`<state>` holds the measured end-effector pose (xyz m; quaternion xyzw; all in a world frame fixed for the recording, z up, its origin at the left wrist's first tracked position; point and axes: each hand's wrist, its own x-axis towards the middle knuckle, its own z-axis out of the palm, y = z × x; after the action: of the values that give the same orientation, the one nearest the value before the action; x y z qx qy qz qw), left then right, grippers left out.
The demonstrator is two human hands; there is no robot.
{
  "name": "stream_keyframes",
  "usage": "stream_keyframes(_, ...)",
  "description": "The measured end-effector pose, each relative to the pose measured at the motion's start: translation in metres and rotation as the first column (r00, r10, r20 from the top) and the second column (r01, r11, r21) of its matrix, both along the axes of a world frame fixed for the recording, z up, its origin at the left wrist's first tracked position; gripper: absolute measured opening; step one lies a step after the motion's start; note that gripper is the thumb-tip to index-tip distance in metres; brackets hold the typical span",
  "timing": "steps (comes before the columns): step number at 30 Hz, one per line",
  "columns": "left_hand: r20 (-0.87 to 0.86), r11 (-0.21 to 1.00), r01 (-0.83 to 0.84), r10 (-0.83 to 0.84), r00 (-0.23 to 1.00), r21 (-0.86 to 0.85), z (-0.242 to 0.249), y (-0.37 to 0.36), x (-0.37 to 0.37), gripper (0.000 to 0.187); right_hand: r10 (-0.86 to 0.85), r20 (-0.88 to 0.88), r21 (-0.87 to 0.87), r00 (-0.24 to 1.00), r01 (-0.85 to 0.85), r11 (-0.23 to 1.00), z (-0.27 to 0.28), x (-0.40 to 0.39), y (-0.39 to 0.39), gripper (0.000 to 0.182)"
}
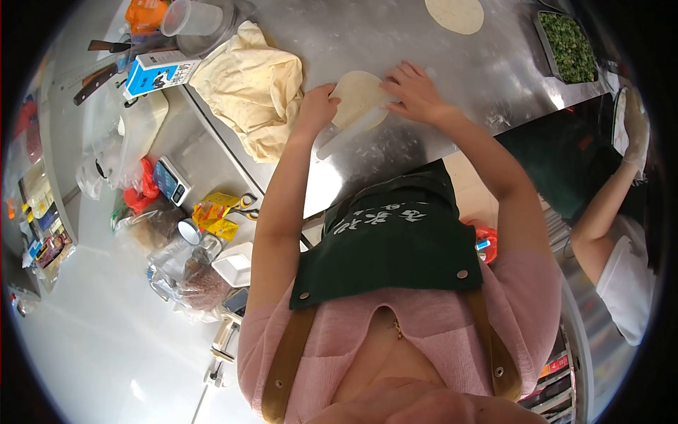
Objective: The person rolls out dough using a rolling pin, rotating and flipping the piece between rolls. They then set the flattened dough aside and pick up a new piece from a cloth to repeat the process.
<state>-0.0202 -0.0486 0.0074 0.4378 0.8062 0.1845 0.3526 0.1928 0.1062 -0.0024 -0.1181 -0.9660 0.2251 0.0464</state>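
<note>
A thin, flat round of dough (357,88) lies on the metal worktop in front of me. My left hand (320,109) is at its left edge, with thumb and fingers closed on the rim. Over the right edge is my right hand (415,93), palm down, fingers stretched out and apart. A pale rolling pin (346,136) lies slantwise across the near side of the dough, its upper end close to my right thumb. Beside my left forearm a cream cloth (247,92) sits in a crumpled heap.
Another dough round (455,14) lies farther back. A tray of chopped greens (567,48) stands at the right. To the left are a blue-and-white carton (161,73), knives (95,83), a plastic tub (192,18) and a digital device (171,180). A co-worker's gloved hand (635,134) shows far right.
</note>
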Motion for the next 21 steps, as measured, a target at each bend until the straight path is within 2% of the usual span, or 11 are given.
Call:
stream_keyframes(2, 0.029, 1.000, -0.030, 0.030, 0.999, -0.005, -0.001, 0.000, 0.002, 0.027, -0.117, -0.121, 0.114, 0.986, 0.131, 0.985, -0.002, -0.016, -0.009, 0.045)
stream_keyframes(5, 0.090, 0.996, -0.089, 0.090, 0.992, -0.019, -0.003, -0.002, -0.002, 0.027, -0.279, -0.024, 0.240, 0.960, 0.277, 0.931, -0.016, -0.009, -0.028, 0.050)
stream_keyframes(8, 0.186, 0.982, -0.185, 0.173, 0.967, 0.049, -0.012, 0.000, -0.004, 0.028, -0.268, 0.024, 0.253, 0.963, 0.253, 0.934, -0.021, 0.008, -0.034, 0.052)
stream_keyframes(10, 0.307, 0.952, -0.277, 0.228, 0.924, 0.128, -0.030, -0.001, -0.006, 0.028, -0.270, 0.026, 0.251, 0.963, 0.255, 0.934, -0.010, -0.027, -0.019, 0.053)
stream_keyframes(13, 0.479, 0.921, -0.390, 0.348, 0.806, -0.012, -0.036, 0.002, -0.010, 0.029, -0.270, -0.047, 0.247, 0.962, 0.273, 0.930, -0.020, -0.075, -0.004, 0.057)
stream_keyframes(16, 0.440, 0.954, -0.294, 0.285, 0.852, -0.049, -0.037, 0.003, -0.018, 0.031, -0.264, -0.063, 0.211, 0.963, 0.271, 0.939, -0.020, -0.058, -0.009, 0.058)
stream_keyframes(19, 0.255, 0.992, -0.059, 0.086, 0.963, -0.112, -0.014, 0.013, -0.018, 0.031, -0.190, 0.009, 0.203, 0.982, 0.184, 0.962, -0.018, 0.000, -0.026, 0.059)
stream_keyframes(21, -0.082, 0.996, 0.045, -0.039, 0.996, 0.082, -0.013, 0.011, -0.005, 0.030, -0.134, -0.066, 0.127, 0.989, 0.141, 0.982, -0.013, 0.034, -0.033, 0.052)
